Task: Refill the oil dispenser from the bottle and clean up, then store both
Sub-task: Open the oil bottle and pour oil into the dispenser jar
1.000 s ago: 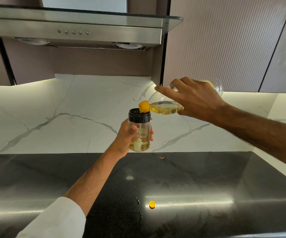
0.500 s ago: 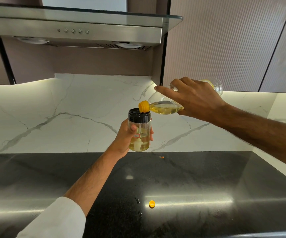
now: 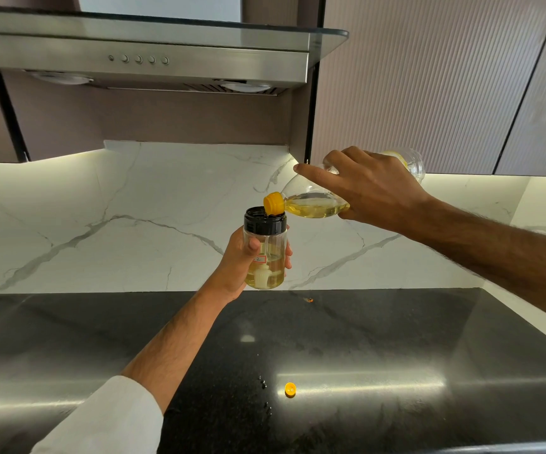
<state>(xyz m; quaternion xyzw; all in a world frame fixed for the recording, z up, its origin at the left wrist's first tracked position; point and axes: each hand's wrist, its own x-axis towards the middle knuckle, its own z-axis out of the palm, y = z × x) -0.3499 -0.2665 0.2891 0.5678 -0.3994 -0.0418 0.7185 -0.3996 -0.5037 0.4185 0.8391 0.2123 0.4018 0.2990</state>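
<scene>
My left hand (image 3: 239, 260) grips a clear oil dispenser (image 3: 265, 250) with a black rim, held upright above the counter; yellow oil fills its lower part. My right hand (image 3: 370, 188) holds a clear oil bottle (image 3: 311, 204) tipped nearly flat, with its yellow neck over the dispenser's open top. Oil lies along the bottle's lower side. A small yellow cap (image 3: 290, 389) rests on the black counter (image 3: 379, 339) below.
A few oil drops (image 3: 263, 385) dot the counter beside the cap, and a small orange speck (image 3: 309, 300) lies near the marble backsplash (image 3: 117, 224). A steel range hood (image 3: 140, 57) hangs overhead, with ribbed cabinet doors (image 3: 429, 83) to the right.
</scene>
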